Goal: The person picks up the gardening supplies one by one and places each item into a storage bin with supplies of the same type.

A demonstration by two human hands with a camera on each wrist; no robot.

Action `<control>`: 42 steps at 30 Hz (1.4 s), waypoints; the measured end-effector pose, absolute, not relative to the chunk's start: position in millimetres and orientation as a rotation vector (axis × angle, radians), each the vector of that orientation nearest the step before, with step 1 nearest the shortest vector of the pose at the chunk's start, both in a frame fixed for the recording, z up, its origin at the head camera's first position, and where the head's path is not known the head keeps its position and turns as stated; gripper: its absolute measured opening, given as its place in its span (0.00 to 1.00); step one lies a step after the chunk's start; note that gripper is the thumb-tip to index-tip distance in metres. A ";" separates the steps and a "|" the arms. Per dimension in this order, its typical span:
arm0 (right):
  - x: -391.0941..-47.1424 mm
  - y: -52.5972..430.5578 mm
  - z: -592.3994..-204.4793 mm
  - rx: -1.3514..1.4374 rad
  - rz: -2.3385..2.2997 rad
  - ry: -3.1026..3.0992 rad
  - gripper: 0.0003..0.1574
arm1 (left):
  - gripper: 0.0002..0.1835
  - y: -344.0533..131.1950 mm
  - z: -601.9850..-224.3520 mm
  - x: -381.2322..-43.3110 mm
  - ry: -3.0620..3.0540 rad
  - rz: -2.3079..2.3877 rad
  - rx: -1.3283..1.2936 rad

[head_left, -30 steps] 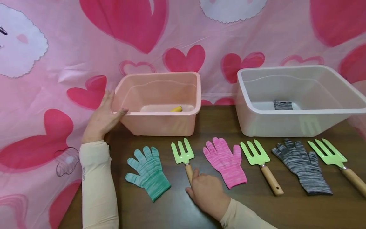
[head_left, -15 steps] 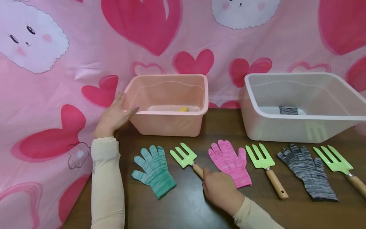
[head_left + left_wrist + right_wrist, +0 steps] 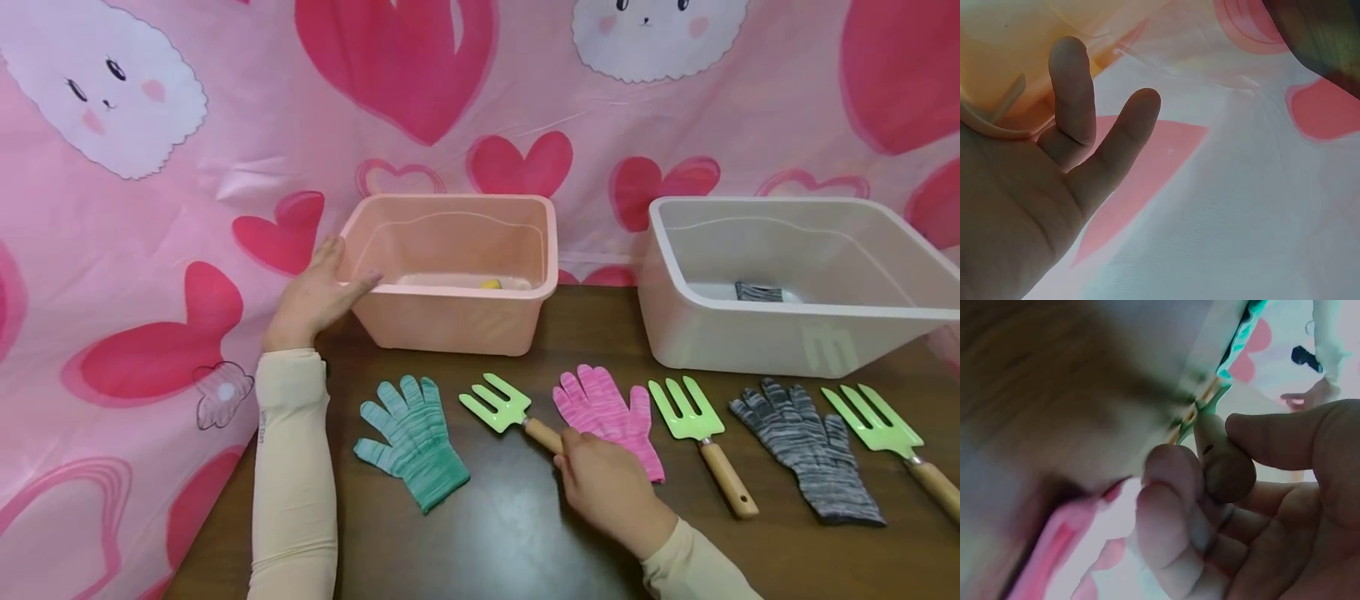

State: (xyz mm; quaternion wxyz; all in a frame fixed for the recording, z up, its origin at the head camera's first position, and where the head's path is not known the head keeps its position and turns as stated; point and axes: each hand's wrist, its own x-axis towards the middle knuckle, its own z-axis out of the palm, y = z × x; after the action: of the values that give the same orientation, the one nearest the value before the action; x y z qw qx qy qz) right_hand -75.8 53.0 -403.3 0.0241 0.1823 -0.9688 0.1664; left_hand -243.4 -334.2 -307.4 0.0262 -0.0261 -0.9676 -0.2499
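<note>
My right hand [image 3: 611,492] pinches the wooden handle end of a green three-pronged garden hand fork [image 3: 501,403] between thumb and fingers. In the right wrist view, the handle's rounded end [image 3: 1230,478] shows between the fingertips. The fork's prongs point up and left, close over the dark table. My left hand [image 3: 315,296] rests at the left side of a pink plastic bin [image 3: 450,323], fingers extended along its wall and thumb at the front rim. A green knit glove [image 3: 416,446] lies left of the fork, and a pink glove [image 3: 600,404] is partly behind the right hand.
To the right lie a second fork [image 3: 701,433], a grey striped glove [image 3: 810,450] and a third fork [image 3: 885,429]. A white bin [image 3: 750,337] at the back right holds a grey striped knit piece [image 3: 759,292]. Inside the pink bin is something yellow [image 3: 491,284].
The right hand has shifted right with the fork handle, and the fork has turned so its prongs tilt further left. The left hand stays at the bin. The head view has shifted slightly.
</note>
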 end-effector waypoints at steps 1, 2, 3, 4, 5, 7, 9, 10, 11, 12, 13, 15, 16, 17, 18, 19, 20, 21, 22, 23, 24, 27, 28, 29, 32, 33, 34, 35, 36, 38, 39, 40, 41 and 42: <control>-76.7 55.3 -402.9 0.562 0.521 -2.994 0.14 | 0.58 -333.4 -307.1 -243.6 -2.994 -0.768 -0.072; -77.8 57.9 -402.5 0.563 0.526 -2.983 0.14 | 0.58 -332.7 -306.9 -243.6 -2.998 -0.765 -0.066; -78.9 60.4 -402.2 0.561 0.526 -2.975 0.14 | 0.58 -332.2 -306.8 -243.6 -3.001 -0.763 -0.059; -80.0 62.8 -401.8 0.557 0.529 -2.966 0.15 | 0.59 -331.9 -306.9 -243.5 -3.003 -0.765 -0.053; -81.1 65.3 -401.5 0.555 0.530 -2.952 0.15 | 0.59 -331.8 -307.1 -243.5 -3.003 -0.766 -0.049; -83.3 70.2 -400.5 0.553 0.530 -2.926 0.14 | 0.59 -331.9 -307.5 -243.7 -3.001 -0.768 -0.048; -85.0 74.7 -398.8 0.552 0.526 -2.905 0.14 | 0.58 -332.2 -307.8 -244.0 -2.995 -0.770 -0.054; -86.1 76.9 -397.8 0.555 0.531 -2.890 0.13 | 0.58 -332.5 -307.8 -243.9 -2.992 -0.770 -0.058; -87.1 78.8 -396.2 0.561 0.534 -2.873 0.13 | 0.58 -332.8 -307.8 -244.0 -2.989 -0.768 -0.061; -88.1 80.5 -394.1 0.566 0.540 -2.859 0.12 | 0.58 -333.2 -307.6 -243.9 -2.987 -0.766 -0.063; -89.2 82.7 -391.9 0.572 0.552 -2.842 0.11 | 0.58 -333.1 -307.4 -243.9 -2.986 -0.768 -0.062; -91.6 87.0 -387.1 0.581 0.580 -2.819 0.09 | 0.59 -333.3 -307.0 -243.7 -2.985 -0.771 -0.054; -92.8 89.0 -384.3 0.587 0.602 -2.809 0.08 | 0.59 -333.5 -306.7 -243.5 -2.985 -0.775 -0.047; -93.7 91.0 -380.9 0.591 0.621 -2.795 0.09 | 0.59 -333.8 -306.6 -243.3 -2.983 -0.778 -0.042; -94.7 93.0 -378.1 0.592 0.644 -2.780 0.10 | 0.59 -334.0 -306.4 -243.2 -2.982 -0.781 -0.039; -95.5 94.8 -375.0 0.597 0.663 -2.764 0.10 | 0.59 -334.3 -306.4 -243.2 -2.979 -0.783 -0.038; -96.0 96.5 -372.0 0.598 0.679 -2.752 0.11 | 0.59 -334.5 -306.5 -243.2 -2.978 -0.785 -0.036; -96.4 97.9 -368.8 0.598 0.697 -2.738 0.12 | 0.59 -334.5 -306.7 -243.3 -2.977 -0.787 -0.037; -96.9 99.4 -365.8 0.600 0.709 -2.725 0.12 | 0.59 -334.5 -306.9 -243.4 -2.977 -0.785 -0.039; -97.0 100.7 -362.8 0.599 0.717 -2.710 0.13 | 0.59 -334.4 -307.2 -243.7 -2.977 -0.783 -0.044; -97.2 101.7 -360.1 0.601 0.723 -2.693 0.13 | 0.59 -334.1 -307.6 -244.1 -2.978 -0.779 -0.049; -97.7 104.4 -351.2 0.614 0.738 -2.633 0.15 | 0.59 -333.1 -308.4 -244.6 -2.980 -0.768 -0.055; -98.1 104.9 -348.2 0.615 0.742 -2.612 0.15 | 0.58 -333.0 -308.7 -244.6 -2.978 -0.766 -0.055; -98.5 105.4 -345.3 0.620 0.743 -2.587 0.16 | 0.58 -332.9 -309.1 -244.8 -2.976 -0.765 -0.059; -101.8 106.9 -336.9 0.625 0.745 -2.538 0.16 | 0.58 -332.9 -309.5 -244.9 -2.969 -0.767 -0.065; -103.5 107.3 -334.4 0.626 0.744 -2.530 0.16 | 0.58 -333.0 -309.6 -244.9 -2.967 -0.771 -0.067; -105.8 107.7 -332.1 0.629 0.740 -2.521 0.16 | 0.57 -333.2 -309.6 -245.0 -2.964 -0.774 -0.070; -108.0 108.0 -329.9 0.628 0.733 -2.524 0.16 | 0.57 -333.3 -309.5 -244.9 -2.964 -0.775 -0.072; -110.6 108.5 -327.9 0.627 0.726 -2.530 0.15 | 0.57 -333.5 -309.7 -244.9 -2.962 -0.778 -0.072; -116.5 108.6 -323.9 0.614 0.726 -2.552 0.15 | 0.58 -333.7 -310.1 -245.0 -2.957 -0.783 -0.077; -120.1 108.3 -322.3 0.612 0.728 -2.557 0.14 | 0.58 -333.7 -310.3 -245.1 -2.955 -0.784 -0.080; -123.9 107.9 -321.2 0.606 0.728 -2.564 0.14 | 0.58 -333.8 -310.5 -245.2 -2.953 -0.786 -0.083; -127.8 107.3 -320.3 0.600 0.727 -2.569 0.13 | 0.58 -333.9 -310.6 -245.3 -2.950 -0.786 -0.087; -131.9 106.3 -320.0 0.597 0.730 -2.566 0.12 | 0.58 -334.0 -310.8 -245.5 -2.946 -0.787 -0.091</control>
State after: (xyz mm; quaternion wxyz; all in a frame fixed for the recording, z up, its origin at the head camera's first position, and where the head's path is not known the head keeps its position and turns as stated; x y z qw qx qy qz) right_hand -131.9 106.3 -320.0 0.2023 0.2138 -0.9192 0.2614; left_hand -245.5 -334.0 -310.8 0.0454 -0.0297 -0.9647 -0.2578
